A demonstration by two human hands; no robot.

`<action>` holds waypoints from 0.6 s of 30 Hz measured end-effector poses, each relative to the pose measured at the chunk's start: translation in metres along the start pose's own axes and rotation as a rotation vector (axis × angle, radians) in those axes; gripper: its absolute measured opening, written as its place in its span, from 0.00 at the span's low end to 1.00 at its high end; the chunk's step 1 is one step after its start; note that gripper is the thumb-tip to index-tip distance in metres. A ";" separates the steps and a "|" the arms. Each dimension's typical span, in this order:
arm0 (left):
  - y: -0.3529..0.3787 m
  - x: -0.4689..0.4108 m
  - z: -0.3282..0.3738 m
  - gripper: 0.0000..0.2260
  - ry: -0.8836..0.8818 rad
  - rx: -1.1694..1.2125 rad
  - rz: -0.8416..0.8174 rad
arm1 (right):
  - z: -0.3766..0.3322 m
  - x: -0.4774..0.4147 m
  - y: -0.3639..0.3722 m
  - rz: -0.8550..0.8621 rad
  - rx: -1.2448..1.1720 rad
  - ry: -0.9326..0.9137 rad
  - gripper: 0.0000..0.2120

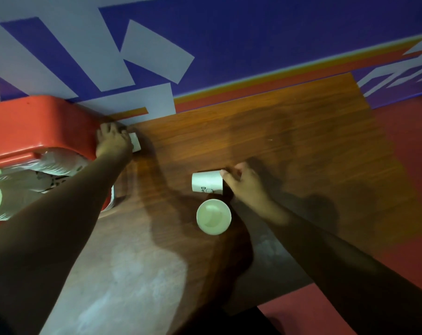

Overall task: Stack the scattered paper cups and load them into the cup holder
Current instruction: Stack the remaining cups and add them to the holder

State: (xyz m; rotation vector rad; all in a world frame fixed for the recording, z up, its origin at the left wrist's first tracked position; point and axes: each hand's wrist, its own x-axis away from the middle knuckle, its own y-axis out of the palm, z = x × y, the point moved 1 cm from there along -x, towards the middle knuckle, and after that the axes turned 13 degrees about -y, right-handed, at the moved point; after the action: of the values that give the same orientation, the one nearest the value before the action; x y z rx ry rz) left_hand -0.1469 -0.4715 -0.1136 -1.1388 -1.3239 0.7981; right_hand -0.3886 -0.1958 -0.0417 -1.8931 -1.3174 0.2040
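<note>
A white paper cup (pixel 207 182) with black print lies on its side on the wooden table (pixel 289 141). My right hand (pixel 245 182) grips that cup at its right end. Just in front of it a second paper cup (pixel 213 216) stands upright, its mouth open towards me. My left hand (pixel 112 141) reaches to the table's far left edge and closes over a third white cup (pixel 135 142), of which only one end shows. Beyond the left edge a bagged stack of cups (pixel 23 184) lies on a red stool (pixel 31 124).
The wall behind the table is blue with large white shapes and an orange-red stripe. Red floor shows to the right and at the front right. A pale worn patch (pixel 132 274) marks the table's near half. A white edge (pixel 113 197) sticks out under my left forearm.
</note>
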 end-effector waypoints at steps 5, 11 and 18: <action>-0.036 0.047 0.005 0.33 -0.020 0.069 -0.043 | 0.009 -0.027 0.028 -0.019 -0.043 0.080 0.15; -0.066 0.122 0.003 0.20 -0.165 0.931 -0.071 | 0.003 -0.033 0.029 -0.004 -0.105 -0.002 0.08; -0.057 0.203 0.009 0.16 -0.243 1.577 -0.349 | -0.048 0.003 -0.031 0.175 -0.218 -0.310 0.06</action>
State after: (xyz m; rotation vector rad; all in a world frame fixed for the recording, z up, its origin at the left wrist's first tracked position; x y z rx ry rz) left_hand -0.1385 -0.2963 0.0032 0.4319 -0.6291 1.3096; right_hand -0.3841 -0.2142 0.0123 -2.2316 -1.4218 0.4764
